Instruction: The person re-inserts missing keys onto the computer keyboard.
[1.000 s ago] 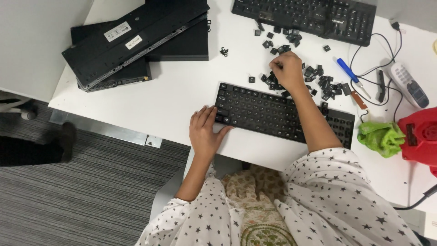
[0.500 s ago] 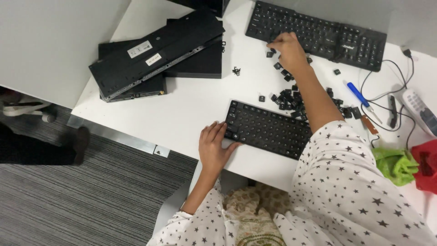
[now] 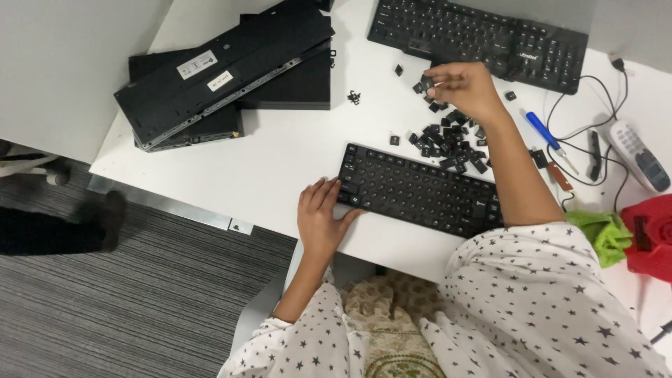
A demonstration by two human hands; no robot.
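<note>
A small black keyboard [image 3: 420, 192] lies near the front edge of the white desk [image 3: 294, 150]. My left hand [image 3: 320, 217] rests flat at its left end, thumb against the keyboard's front corner. My right hand [image 3: 467, 87] is farther back, fingers pinched on a small black keycap [image 3: 427, 82], just above a pile of loose black keycaps [image 3: 451, 140]. A second, larger black keyboard [image 3: 483, 38] lies at the back of the desk just beyond that hand.
Stacked black keyboard housings [image 3: 224, 66] lie at the back left. A blue pen [image 3: 543, 130], cables [image 3: 595, 143], a white-grey handset [image 3: 638, 155], a green cloth [image 3: 600, 234] and a red object [image 3: 651, 238] crowd the right side. Striped grey carpet [image 3: 119, 301] lies below the desk's left edge.
My right hand moved from the keycap pile back toward the far keyboard and now pinches a keycap. My left hand stays at the near keyboard's left end. The view has shifted.
</note>
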